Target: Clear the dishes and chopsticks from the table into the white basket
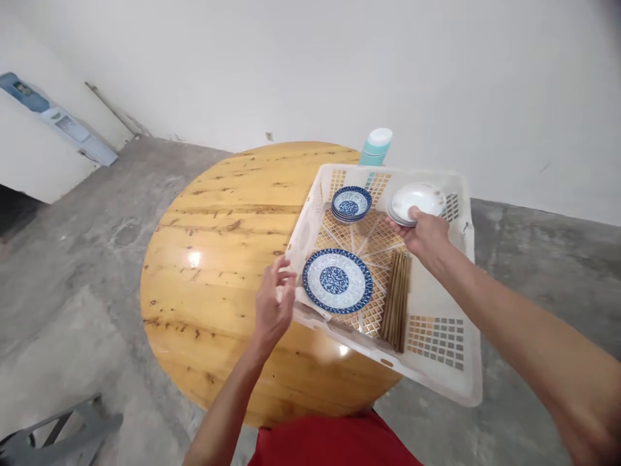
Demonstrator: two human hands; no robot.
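Observation:
My right hand [427, 236] grips a small stack of white dishes [418, 199] with a faint floral print, thumb on top and fingers underneath. The stack is at the far right corner of a white plastic basket [431, 375]; whether it rests on anything is unclear. My left hand [275, 301] is beside the basket's left side, fingers loosely bent and apart, holding nothing. Inside the basket, a blue-and-white plate [334, 280] lies near that hand. Behind it stands a stack of blue-rimmed bowls [350, 203]. A bundle of wooden chopsticks [396, 301] lies to the right.
The basket sits on a round wooden table [213, 278] and overhangs its right edge. A turquoise bottle with a white cap [375, 146] stands behind the basket. Farther off are a water dispenser [72, 129] by the wall and a grey stool [72, 430] at lower left.

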